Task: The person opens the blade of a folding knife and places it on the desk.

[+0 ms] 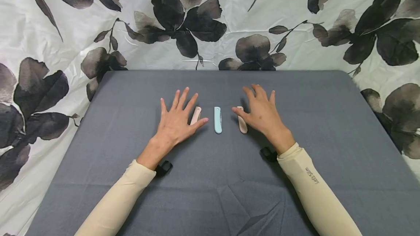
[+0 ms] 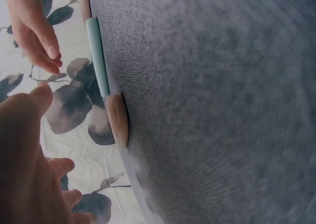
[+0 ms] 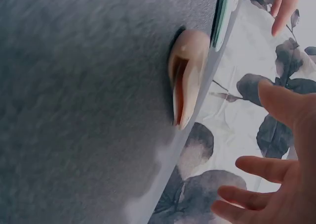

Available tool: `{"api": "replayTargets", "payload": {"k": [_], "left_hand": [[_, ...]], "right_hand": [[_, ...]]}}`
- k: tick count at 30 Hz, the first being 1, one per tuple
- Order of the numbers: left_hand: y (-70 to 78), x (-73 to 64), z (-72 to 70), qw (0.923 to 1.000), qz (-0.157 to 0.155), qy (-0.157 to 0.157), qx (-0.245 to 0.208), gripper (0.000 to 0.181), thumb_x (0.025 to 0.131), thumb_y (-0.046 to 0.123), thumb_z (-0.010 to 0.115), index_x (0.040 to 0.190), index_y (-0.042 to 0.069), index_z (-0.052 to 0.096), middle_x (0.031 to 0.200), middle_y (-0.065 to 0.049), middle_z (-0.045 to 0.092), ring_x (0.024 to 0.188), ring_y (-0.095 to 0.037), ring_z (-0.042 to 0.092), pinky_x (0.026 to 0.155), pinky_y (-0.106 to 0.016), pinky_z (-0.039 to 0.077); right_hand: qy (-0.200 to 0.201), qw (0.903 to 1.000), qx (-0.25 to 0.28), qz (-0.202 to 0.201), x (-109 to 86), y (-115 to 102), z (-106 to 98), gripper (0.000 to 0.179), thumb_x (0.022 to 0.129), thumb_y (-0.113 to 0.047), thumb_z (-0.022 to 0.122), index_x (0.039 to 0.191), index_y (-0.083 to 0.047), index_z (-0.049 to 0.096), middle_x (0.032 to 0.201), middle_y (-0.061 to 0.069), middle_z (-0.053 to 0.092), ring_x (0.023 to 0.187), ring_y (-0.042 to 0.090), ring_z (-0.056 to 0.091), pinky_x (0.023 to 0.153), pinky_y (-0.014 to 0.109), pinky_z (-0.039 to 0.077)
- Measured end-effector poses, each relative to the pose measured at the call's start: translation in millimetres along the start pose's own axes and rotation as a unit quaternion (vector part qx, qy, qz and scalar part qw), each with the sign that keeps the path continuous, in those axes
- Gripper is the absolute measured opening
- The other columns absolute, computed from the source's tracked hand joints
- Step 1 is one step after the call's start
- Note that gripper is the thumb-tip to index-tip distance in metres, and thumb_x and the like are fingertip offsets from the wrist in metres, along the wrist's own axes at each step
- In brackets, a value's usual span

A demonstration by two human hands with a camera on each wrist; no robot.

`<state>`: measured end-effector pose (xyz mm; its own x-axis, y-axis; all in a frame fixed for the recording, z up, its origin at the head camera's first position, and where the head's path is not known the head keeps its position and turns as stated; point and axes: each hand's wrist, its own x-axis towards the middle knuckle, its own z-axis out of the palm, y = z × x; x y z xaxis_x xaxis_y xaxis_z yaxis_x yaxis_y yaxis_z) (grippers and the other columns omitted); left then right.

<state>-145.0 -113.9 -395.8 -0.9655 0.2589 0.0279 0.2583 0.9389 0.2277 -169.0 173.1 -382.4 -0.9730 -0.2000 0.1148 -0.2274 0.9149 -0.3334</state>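
Three small folding knives lie side by side on the grey cloth, pointing away from me. A pale pink folding knife (image 1: 196,115) is on the left, partly covered by my left hand (image 1: 177,123). The light blue folding knife (image 1: 217,120) lies in the middle, a sliver of blade along its right side. On the right is a beige folding knife (image 1: 242,125), its upper part overlapped by the thumb of my right hand (image 1: 261,114). In the right wrist view the slot along the handle of this beige knife (image 3: 192,70) shows. Both hands are spread palm down above the cloth, holding nothing.
A grey cloth (image 1: 216,170) covers the table, with creases near its front. Behind the far edge hangs a white curtain (image 1: 236,10) printed with dark flowers. Black wrist cameras sit under the left wrist (image 1: 163,168) and the right wrist (image 1: 268,153).
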Motion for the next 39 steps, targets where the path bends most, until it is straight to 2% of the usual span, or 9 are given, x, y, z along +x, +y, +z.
{"api": "replayTargets", "payload": {"k": [6, 13, 19, 22, 26, 32, 39], "left_hand": [[-0.2, -1.3, 0.1, 0.9998, 0.003, 0.007, -0.02, 0.087, 0.098, 0.075, 0.046, 0.167, 0.027, 0.023, 0.178, -0.002, 0.008, 0.165, -0.031, 0.01, 0.126, -0.073, 0.008], [2.6, -3.7, -1.7, 0.9974, 0.011, 0.018, -0.069, 0.069, 0.105, 0.055, 0.052, 0.158, 0.011, 0.044, 0.17, -0.01, 0.033, 0.157, -0.03, 0.033, 0.124, -0.061, 0.032], [5.1, -5.9, -1.4, 0.994, 0.011, 0.039, -0.101, 0.052, 0.104, 0.041, 0.061, 0.145, 0.007, 0.058, 0.149, -0.012, 0.055, 0.136, -0.031, 0.054, 0.107, -0.053, 0.05], [5.6, -7.5, -1.0, 0.9929, 0.009, 0.043, -0.11, 0.048, 0.103, 0.037, 0.065, 0.14, 0.007, 0.062, 0.136, -0.011, 0.061, 0.123, -0.029, 0.06, 0.096, -0.049, 0.056], [5.9, -10.2, -0.6, 0.993, 0.004, 0.039, -0.112, 0.046, 0.102, 0.033, 0.068, 0.138, 0.006, 0.064, 0.127, -0.011, 0.064, 0.111, -0.027, 0.062, 0.085, -0.047, 0.057], [7.4, -14.2, 0.5, 0.9944, -0.004, 0.024, -0.103, 0.045, 0.1, 0.031, 0.07, 0.137, 0.007, 0.064, 0.113, -0.009, 0.064, 0.093, -0.024, 0.059, 0.074, -0.041, 0.054], [8.0, -18.5, 3.0, 0.9946, -0.006, 0.019, -0.102, 0.044, 0.1, 0.029, 0.071, 0.136, 0.005, 0.065, 0.112, -0.01, 0.065, 0.092, -0.024, 0.06, 0.073, -0.041, 0.054]], "right_hand": [[0.007, 0.9996, 0.015, -0.024, 0.8, -10.2, 1.1, 0.064, 0.099, -0.044, 0.069, 0.148, -0.005, 0.054, 0.155, 0.024, 0.047, 0.147, 0.041, 0.042, 0.125, 0.07, 0.018], [-0.009, 0.998, 0.048, -0.041, 3.7, -18.6, 1.7, 0.05, 0.102, -0.038, 0.067, 0.139, -0.006, 0.062, 0.14, 0.017, 0.059, 0.135, 0.039, 0.051, 0.123, 0.06, 0.027], [-0.027, 0.9968, 0.055, -0.051, 8.9, -27.9, 1.9, 0.044, 0.102, -0.035, 0.067, 0.135, -0.005, 0.066, 0.137, 0.018, 0.062, 0.129, 0.039, 0.055, 0.116, 0.061, 0.035], [-0.034, 0.9961, 0.059, -0.057, 10.7, -32.1, 2.8, 0.042, 0.102, -0.033, 0.068, 0.133, -0.005, 0.068, 0.133, 0.017, 0.064, 0.125, 0.038, 0.057, 0.11, 0.06, 0.04], [-0.045, 0.9949, 0.063, -0.064, 11.7, -36.1, 5.4, 0.04, 0.102, -0.032, 0.067, 0.132, -0.006, 0.068, 0.13, 0.015, 0.064, 0.12, 0.035, 0.058, 0.105, 0.056, 0.044], [-0.057, 0.9929, 0.075, -0.072, 13.0, -42.4, 9.4, 0.038, 0.102, -0.031, 0.068, 0.131, -0.006, 0.069, 0.13, 0.014, 0.064, 0.118, 0.034, 0.059, 0.103, 0.054, 0.045], [-0.072, 0.991, 0.074, -0.086, 14.8, -51.6, 16.9, 0.036, 0.101, -0.028, 0.069, 0.13, -0.007, 0.07, 0.127, 0.013, 0.065, 0.118, 0.033, 0.063, 0.104, 0.056, 0.047]]}}
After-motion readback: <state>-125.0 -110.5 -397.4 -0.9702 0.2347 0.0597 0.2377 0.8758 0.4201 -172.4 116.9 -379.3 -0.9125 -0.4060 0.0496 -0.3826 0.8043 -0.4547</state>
